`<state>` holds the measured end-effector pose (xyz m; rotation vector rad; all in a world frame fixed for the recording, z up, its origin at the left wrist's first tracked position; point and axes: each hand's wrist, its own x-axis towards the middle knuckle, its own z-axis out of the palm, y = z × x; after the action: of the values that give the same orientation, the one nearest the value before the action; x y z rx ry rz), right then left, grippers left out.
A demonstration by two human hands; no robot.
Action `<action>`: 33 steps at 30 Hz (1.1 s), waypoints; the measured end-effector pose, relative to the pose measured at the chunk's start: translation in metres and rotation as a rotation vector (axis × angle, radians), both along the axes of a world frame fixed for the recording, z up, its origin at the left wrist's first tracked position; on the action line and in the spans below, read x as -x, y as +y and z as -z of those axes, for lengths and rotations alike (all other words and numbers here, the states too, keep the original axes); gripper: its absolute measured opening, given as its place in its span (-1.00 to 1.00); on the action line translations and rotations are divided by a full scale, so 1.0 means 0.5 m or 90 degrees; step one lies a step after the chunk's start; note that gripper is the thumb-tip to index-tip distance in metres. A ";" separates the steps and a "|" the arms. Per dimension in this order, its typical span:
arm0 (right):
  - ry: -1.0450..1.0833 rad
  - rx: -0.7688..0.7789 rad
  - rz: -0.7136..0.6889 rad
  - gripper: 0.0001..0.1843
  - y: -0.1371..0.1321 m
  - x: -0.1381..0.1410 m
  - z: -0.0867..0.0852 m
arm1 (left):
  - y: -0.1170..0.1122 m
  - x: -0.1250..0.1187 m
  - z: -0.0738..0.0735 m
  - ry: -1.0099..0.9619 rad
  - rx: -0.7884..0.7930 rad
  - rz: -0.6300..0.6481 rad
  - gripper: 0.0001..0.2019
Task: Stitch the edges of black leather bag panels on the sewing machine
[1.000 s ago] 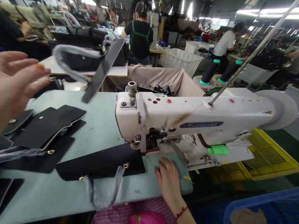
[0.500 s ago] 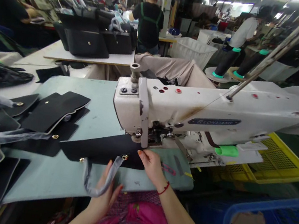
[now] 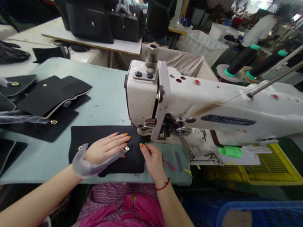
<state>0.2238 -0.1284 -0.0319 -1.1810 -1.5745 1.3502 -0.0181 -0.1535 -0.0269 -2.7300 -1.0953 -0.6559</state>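
A black leather-like bag panel [image 3: 132, 164] lies on the pale green table top, its far right edge by the needle area of the white sewing machine [image 3: 187, 100]. My left hand [image 3: 104, 151] rests flat on the panel with fingers stretched towards the machine. Around that hand and wrist loops the panel's plastic-wrapped handle [image 3: 80, 171], fixed by gold-coloured rings [image 3: 127, 148]. My right hand [image 3: 154, 161] pinches the panel's right edge between thumb and fingers, just in front of the machine head. The needle itself is hidden.
Several similar black panels [image 3: 48, 94] are piled on the left. Finished-looking black bags [image 3: 88, 20] stand on a table behind. Thread cones [image 3: 240, 62] rise behind the machine. A yellow crate [image 3: 277, 166] and a blue basket [image 3: 221, 218] are on the right. Other people work farther back.
My left hand has moved from below the handle up through its loop and onto the panel. The panel has turned, showing more of its surface. My right hand stays at its right edge.
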 end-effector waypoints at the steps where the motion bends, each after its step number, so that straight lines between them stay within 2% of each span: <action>1: -0.005 0.003 0.001 -0.51 0.000 0.000 -0.003 | 0.001 0.001 -0.001 -0.004 0.003 -0.001 -0.63; 6: -0.030 0.004 0.000 -0.48 0.006 -0.001 -0.008 | 0.000 -0.006 -0.016 -0.022 0.033 -0.023 -0.72; 13: -0.020 0.029 -0.004 -0.49 0.021 0.004 -0.017 | 0.002 -0.022 -0.056 -0.036 0.100 -0.070 -0.69; 23: -0.042 0.004 0.021 -0.47 0.040 0.015 -0.035 | 0.032 -0.006 -0.064 -0.006 0.149 -0.113 -0.63; 27: -0.060 0.008 -0.004 -0.49 0.015 0.004 -0.039 | 0.041 0.000 -0.062 0.005 0.176 -0.139 -0.60; 33: -0.032 0.120 -0.033 -0.63 -0.061 -0.015 -0.044 | 0.045 0.000 -0.073 0.010 0.185 -0.166 -0.58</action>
<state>0.2313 -0.1587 -0.0099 -1.3036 -1.5485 1.5410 -0.0179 -0.1311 0.0097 -2.7372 -1.6211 -0.4677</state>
